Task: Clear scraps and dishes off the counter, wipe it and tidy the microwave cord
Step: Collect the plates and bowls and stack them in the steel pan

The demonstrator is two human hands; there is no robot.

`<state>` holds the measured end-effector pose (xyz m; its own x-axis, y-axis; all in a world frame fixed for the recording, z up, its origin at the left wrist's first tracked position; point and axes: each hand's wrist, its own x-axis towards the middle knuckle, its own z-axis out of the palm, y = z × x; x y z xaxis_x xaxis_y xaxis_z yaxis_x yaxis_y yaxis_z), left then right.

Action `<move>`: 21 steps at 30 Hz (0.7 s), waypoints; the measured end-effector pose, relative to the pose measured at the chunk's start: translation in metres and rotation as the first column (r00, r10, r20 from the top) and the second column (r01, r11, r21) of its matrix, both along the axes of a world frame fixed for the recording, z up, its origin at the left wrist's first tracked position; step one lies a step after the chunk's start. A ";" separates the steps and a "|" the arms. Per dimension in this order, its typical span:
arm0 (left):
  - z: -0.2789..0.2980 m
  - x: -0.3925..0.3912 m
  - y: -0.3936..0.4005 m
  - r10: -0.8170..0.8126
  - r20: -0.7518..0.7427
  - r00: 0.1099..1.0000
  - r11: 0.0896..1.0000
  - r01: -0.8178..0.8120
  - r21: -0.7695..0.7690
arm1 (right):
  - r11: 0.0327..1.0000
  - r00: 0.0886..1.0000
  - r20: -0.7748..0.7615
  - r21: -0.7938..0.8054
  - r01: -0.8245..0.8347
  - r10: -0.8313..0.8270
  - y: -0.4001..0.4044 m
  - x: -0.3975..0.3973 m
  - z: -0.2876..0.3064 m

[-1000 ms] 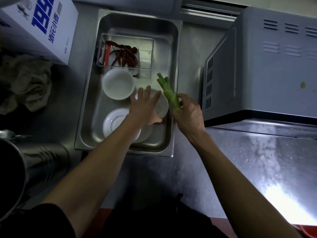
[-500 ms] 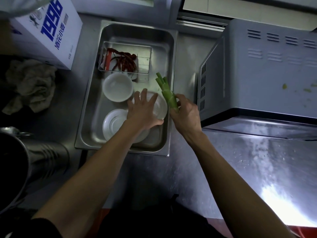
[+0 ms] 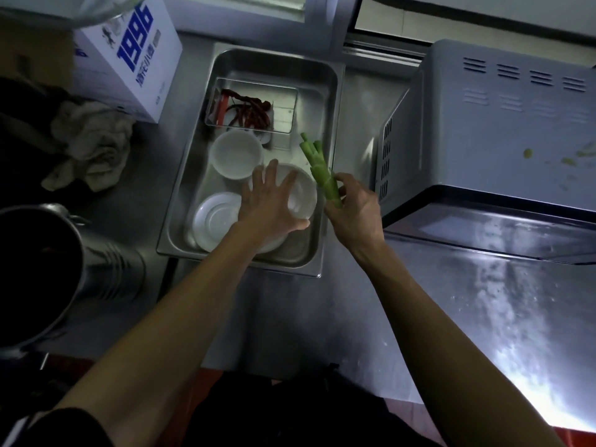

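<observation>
Green stalk bundle point(image 3: 319, 171) sits in the right hand point(image 3: 354, 211), base end pinched between thumb and curled fingers, cut tips pointing up and away, hanging over the right rim of the steel tray point(image 3: 335, 130) just left of the microwave point(image 3: 503, 130). Right forearm comes in from lower right, wrist bent toward the tray. Left hand point(image 3: 271, 201) is flat, fingers spread and straight, palm down on a white bowl point(image 3: 303, 195) inside the tray, not gripping it; left forearm enters from lower left. Stalks are pale green, several short lengths bunched together, ends cut unevenly. Tray also holds a second white bowl point(image 3: 237, 154) just behind the left hand, a white plate point(image 3: 214, 221) at the near left, partly under the left wrist, and a clear box of dried red chillies point(image 3: 250, 109) at the far end. Green scraps point(image 3: 529, 153) lie on the microwave top. Left of the tray on the counter point(image 3: 467, 317): crumpled rag point(image 3: 93, 143), white carton marked 1996 point(image 3: 129, 56), steel pot point(image 3: 48, 269) at the near left.
</observation>
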<state>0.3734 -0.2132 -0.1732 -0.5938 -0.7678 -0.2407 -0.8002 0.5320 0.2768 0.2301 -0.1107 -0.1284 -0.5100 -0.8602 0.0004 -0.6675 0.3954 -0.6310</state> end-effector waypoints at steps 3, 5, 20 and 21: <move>0.000 0.025 0.002 0.045 0.040 0.998 0.999 -0.045 -0.007 | 0.999 0.999 0.020 0.032 -0.025 0.025 -0.001 0.011 0.002; -0.002 0.046 0.002 0.086 0.055 0.995 0.996 -0.087 0.007 | 0.998 0.998 0.058 0.044 -0.039 0.037 -0.003 0.022 0.002; -0.021 0.112 0.001 0.227 0.116 0.967 0.968 -0.237 0.085 | 0.983 0.989 0.051 0.119 -0.143 0.138 -0.018 0.083 -0.013; -0.022 0.112 -0.001 0.223 0.124 0.967 0.968 -0.235 0.087 | 0.982 0.990 0.047 0.126 -0.141 0.136 -0.019 0.084 -0.014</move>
